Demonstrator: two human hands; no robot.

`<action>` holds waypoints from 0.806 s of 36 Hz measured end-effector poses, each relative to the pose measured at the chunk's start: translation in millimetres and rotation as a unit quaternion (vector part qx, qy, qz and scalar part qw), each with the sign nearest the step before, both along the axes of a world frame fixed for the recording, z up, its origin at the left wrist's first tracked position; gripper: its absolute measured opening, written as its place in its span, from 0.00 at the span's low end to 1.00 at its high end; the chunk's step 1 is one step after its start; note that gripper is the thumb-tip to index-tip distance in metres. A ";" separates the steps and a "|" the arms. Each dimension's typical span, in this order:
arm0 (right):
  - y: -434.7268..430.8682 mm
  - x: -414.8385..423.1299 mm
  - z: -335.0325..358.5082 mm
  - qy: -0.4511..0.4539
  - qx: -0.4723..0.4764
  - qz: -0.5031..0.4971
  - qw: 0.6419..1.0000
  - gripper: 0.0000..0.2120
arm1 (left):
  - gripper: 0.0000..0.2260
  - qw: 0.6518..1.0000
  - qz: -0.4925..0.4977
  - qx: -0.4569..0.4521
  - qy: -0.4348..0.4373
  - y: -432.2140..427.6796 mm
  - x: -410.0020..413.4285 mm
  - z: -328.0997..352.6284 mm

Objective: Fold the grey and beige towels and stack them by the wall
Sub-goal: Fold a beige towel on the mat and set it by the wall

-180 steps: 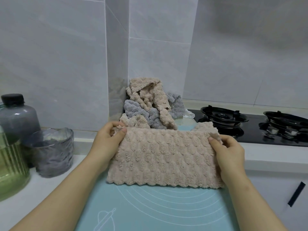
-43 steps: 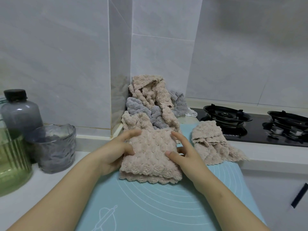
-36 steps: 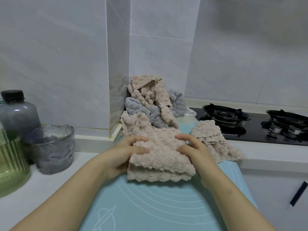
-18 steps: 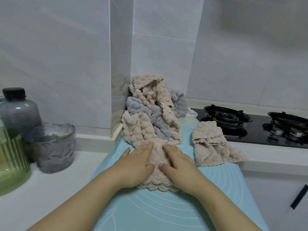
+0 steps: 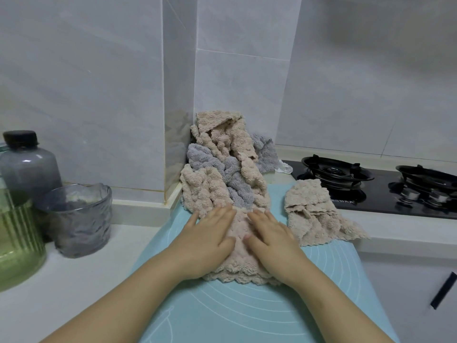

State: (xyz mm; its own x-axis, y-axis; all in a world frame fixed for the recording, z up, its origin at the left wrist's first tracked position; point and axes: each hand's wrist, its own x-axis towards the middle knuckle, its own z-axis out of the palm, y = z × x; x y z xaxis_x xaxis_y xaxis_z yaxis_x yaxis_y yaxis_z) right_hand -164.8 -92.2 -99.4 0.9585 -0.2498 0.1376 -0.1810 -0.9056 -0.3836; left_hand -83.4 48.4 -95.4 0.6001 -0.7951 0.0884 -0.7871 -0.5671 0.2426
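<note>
The left grip [image 5: 210,241] is laid spread flat on the folded beige towel [image 5: 238,274], set on the blue mat [image 5: 222,315] before the pile [image 5: 222,174] by the wall; the right grip [image 5: 269,241] is spread flat too; soft and floppy, the towel is best taken by its side edges; a second ago it was pinched and lifted.

Folded beige towel [image 5: 238,273] from wide spread into small thick packet; now pressing it flat under left hand [image 5: 210,241] and right hand [image 5: 270,240].
</note>
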 end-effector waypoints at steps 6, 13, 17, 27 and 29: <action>1.9 2.7 -7.0 0.076 -0.012 0.008 0.997 0.27 | 0.25 0.993 0.018 0.115 0.015 -0.2 -0.1 -2.2; 5.3 3.1 -2.2 0.134 -0.061 0.020 0.989 0.26 | 0.26 0.980 0.046 0.196 0.002 -5.7 -7.2 7.3; 6.4 3.3 0.2 0.153 -0.088 0.024 0.984 0.26 | 0.26 0.973 0.049 0.227 -0.003 -9.7 -9.9 12.9; -0.1 2.9 -12.3 -0.003 0.050 -0.053 0.997 0.28 | 0.26 0.993 0.057 0.086 0.054 -1.3 1.4 -4.9; -6.7 3.2 -12.8 -0.022 0.046 -0.117 0.992 0.29 | 0.28 0.992 0.087 0.061 0.066 1.6 6.5 -7.9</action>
State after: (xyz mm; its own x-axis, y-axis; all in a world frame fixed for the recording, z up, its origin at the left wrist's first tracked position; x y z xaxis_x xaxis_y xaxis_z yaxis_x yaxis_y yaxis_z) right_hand -161.6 -98.9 -112.2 0.8669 -0.4773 0.1439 -0.3631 -0.8023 -0.4738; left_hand -76.9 49.9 -103.2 0.7288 -0.6787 -0.0906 -0.6411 -0.7228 0.2579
